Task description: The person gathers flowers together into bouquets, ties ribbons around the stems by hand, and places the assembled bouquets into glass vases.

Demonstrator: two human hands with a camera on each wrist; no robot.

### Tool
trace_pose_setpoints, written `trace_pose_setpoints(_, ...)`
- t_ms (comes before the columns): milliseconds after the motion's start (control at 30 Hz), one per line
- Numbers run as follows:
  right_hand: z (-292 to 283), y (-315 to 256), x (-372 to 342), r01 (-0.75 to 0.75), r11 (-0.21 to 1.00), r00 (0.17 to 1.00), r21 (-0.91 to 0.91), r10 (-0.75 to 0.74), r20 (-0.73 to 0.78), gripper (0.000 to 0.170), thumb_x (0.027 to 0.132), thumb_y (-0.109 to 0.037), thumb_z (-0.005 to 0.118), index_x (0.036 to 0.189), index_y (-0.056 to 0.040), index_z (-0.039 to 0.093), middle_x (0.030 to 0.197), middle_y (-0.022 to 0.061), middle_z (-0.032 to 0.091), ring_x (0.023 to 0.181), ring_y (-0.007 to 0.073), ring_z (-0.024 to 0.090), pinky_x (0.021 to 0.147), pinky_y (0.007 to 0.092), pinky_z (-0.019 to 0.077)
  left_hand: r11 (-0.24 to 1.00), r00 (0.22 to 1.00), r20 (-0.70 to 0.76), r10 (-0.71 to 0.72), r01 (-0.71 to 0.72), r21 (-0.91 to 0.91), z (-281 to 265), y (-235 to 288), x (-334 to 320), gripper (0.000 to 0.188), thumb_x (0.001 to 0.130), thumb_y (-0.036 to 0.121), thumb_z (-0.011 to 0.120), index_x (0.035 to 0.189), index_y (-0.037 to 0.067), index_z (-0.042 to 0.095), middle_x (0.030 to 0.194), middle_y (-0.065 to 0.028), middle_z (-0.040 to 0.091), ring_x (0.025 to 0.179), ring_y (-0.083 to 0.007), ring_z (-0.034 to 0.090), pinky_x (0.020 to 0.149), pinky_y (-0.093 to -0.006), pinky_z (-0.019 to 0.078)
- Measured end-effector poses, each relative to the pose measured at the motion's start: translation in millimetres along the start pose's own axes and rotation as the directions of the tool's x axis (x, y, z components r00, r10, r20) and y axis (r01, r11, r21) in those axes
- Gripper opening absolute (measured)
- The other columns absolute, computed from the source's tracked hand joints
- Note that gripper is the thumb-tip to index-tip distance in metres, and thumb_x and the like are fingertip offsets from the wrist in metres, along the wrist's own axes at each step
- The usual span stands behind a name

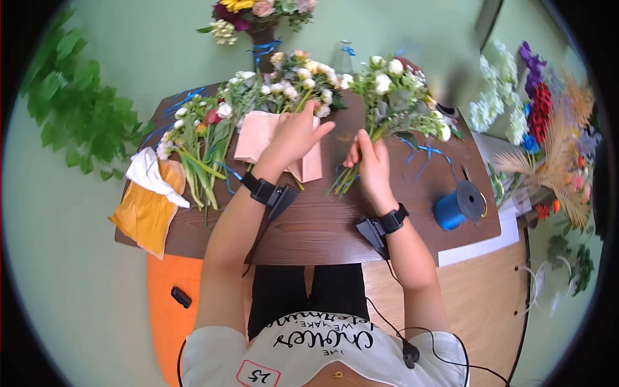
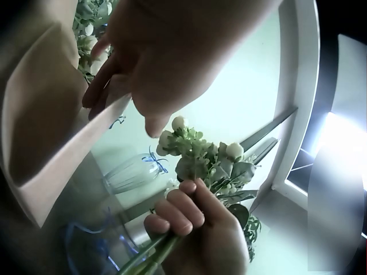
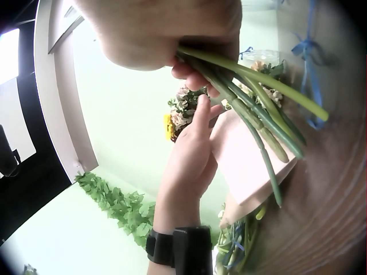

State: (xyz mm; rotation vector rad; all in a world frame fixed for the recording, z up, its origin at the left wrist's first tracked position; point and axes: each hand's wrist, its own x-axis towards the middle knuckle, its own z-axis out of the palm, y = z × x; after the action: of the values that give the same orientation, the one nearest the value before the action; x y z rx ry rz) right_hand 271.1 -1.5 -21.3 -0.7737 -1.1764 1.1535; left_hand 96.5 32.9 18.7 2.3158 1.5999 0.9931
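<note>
My right hand [image 1: 374, 169] grips the green stems [image 3: 258, 109] of a bouquet with white blooms and leafy sprigs [image 1: 394, 97]. Its fingers curl round the stems, whose cut ends stick out below the fist. To the left, my left hand [image 1: 293, 138] lies over a folded sheet of pale pink paper [image 1: 253, 135]. The fingers reach to the paper's upper edge, and the thumb [image 2: 156, 123] stands out away from it. Above the paper show white and cream flowers [image 1: 303, 76]; a stem end [image 1: 299, 184] pokes out beneath.
Another bunch of flowers [image 1: 207, 126] lies on the table's left side, beside orange paper with white paper [image 1: 151, 184]. A blue ribbon spool [image 1: 452, 209] stands at right, near scissors. Behind are a glass bottle with blue ribbon [image 1: 347, 58] and a tall arrangement [image 1: 261, 32].
</note>
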Motion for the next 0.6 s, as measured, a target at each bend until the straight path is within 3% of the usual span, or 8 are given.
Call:
trace_pose_setpoints(33, 0.1, -0.6, 0.6, -0.004, 1.0, 1.0, -0.003, 0.004, 0.0, 0.031, 0.101, -0.027, 0.042, 0.082, -0.0031, 0.048, 0.055, 0.0005, 0.044, 0.047, 0.0101, 0.047, 0.048, 0.0257, 0.0444, 0.996, 0.995, 0.03, -0.092, 0.092, 0.007, -2.6, -2.1, -0.8, 0.054, 0.087, 0.041, 0.06, 0.12, 0.0, 0.046, 0.092, -0.0207, 0.065, 0.09, -0.0361, 0.063, 0.084, -0.0454, 0.0439)
trace_pose_setpoints(100, -0.2, -1.9, 1.1, -0.009, 1.0, 1.0, -0.021, 0.009, 0.021, 0.033, 0.101, -0.028, 0.041, 0.081, -0.0025, 0.048, 0.054, 0.0006, 0.044, 0.047, 0.0104, 0.047, 0.048, 0.0262, 0.0446, 0.993, 0.981, -0.168, -0.098, 0.086, -0.078, -14.3, -10.2, -9.2, 0.047, 0.088, 0.038, 0.06, 0.117, 0.002, 0.05, 0.093, -0.018, 0.066, 0.09, -0.0339, 0.063, 0.085, -0.0436, 0.0444)
trace_pose_setpoints(200, 0.1, -1.6, -1.9, -0.014, 0.998, 0.999, -0.057, 0.016, 0.039, 0.035, 0.101, -0.029, 0.041, 0.08, -0.002, 0.048, 0.054, 0.0007, 0.044, 0.047, 0.0106, 0.047, 0.048, 0.0267, 0.0445, 0.994, 0.956, -0.28, -0.085, 0.102, 0.045, -56.8, -27.4, -27.7, 0.025, 0.088, 0.03, 0.059, 0.099, 0.009, 0.064, 0.088, -0.0108, 0.068, 0.08, -0.0283, 0.066, 0.072, -0.037, 0.0507)
trace_pose_setpoints(300, 2.2, -3.1, -3.2, -0.021, 0.998, 0.999, -0.059, 0.023, 0.035, 0.034, 0.101, -0.028, 0.041, 0.08, -0.0021, 0.048, 0.053, 0.0009, 0.044, 0.046, 0.0107, 0.047, 0.048, 0.0268, 0.0441, 0.925, 0.946, -0.19, -0.262, 0.302, 0.229, -99.6, -50.5, -48.2, 0.016, 0.081, 0.022, 0.062, 0.087, 0.01, 0.07, 0.082, -0.0104, 0.069, 0.077, -0.0285, 0.066, 0.069, -0.0374, 0.0511)
trace_pose_setpoints(367, 3.2, -4.1, -3.8, -0.024, 0.998, 0.999, -0.054, 0.026, 0.031, 0.033, 0.101, -0.028, 0.041, 0.08, -0.0024, 0.048, 0.053, 0.0009, 0.044, 0.046, 0.0107, 0.047, 0.049, 0.0266, 0.0442, 0.938, 0.961, 0.047, -0.271, 0.253, 0.236, -114.9, -89.5, -63.4, 0.019, 0.077, 0.024, 0.066, 0.082, 0.006, 0.069, 0.079, -0.0128, 0.068, 0.075, -0.0301, 0.066, 0.067, -0.0373, 0.0502)
trace_pose_setpoints(467, 1.5, -2.4, -2.9, -0.025, 0.998, 0.999, -0.055, 0.027, 0.042, 0.033, 0.101, -0.027, 0.042, 0.08, -0.0028, 0.048, 0.053, 0.0009, 0.044, 0.047, 0.0105, 0.047, 0.049, 0.0267, 0.0447, 0.962, 0.914, 0.31, -0.261, 0.221, 0.16, -119.2, -107.7, -82.1, 0.026, 0.075, 0.029, 0.07, 0.078, 0.003, 0.069, 0.075, -0.0153, 0.066, 0.073, -0.032, 0.064, 0.066, -0.038, 0.0496)
trace_pose_setpoints(567, 2.5, -3.2, -3.3, -0.038, 0.998, 0.998, -0.041, 0.04, 0.045, 0.032, 0.101, -0.026, 0.042, 0.08, -0.0028, 0.048, 0.054, 0.0011, 0.044, 0.047, 0.0105, 0.048, 0.049, 0.0268, 0.0449, 0.86, 0.872, 0.14, -0.469, 0.415, 0.297, -100.3, -105.9, -91.1, 0.03, 0.072, 0.03, 0.074, 0.076, 0.002, 0.068, 0.072, -0.0161, 0.065, 0.071, -0.0333, 0.064, 0.065, -0.0388, 0.0494)
trace_pose_setpoints(600, 2.7, -3.7, -3.6, -0.04, 0.998, 0.998, -0.046, 0.043, 0.048, 0.031, 0.101, -0.026, 0.042, 0.081, -0.0027, 0.048, 0.054, 0.0011, 0.045, 0.047, 0.0106, 0.048, 0.049, 0.0268, 0.0449, 0.854, 0.883, 0.104, -0.457, 0.403, 0.328, -96.9, -99.7, -94.4, 0.028, 0.073, 0.031, 0.074, 0.074, 0.003, 0.068, 0.073, -0.0151, 0.066, 0.072, -0.033, 0.064, 0.065, -0.0393, 0.0496)
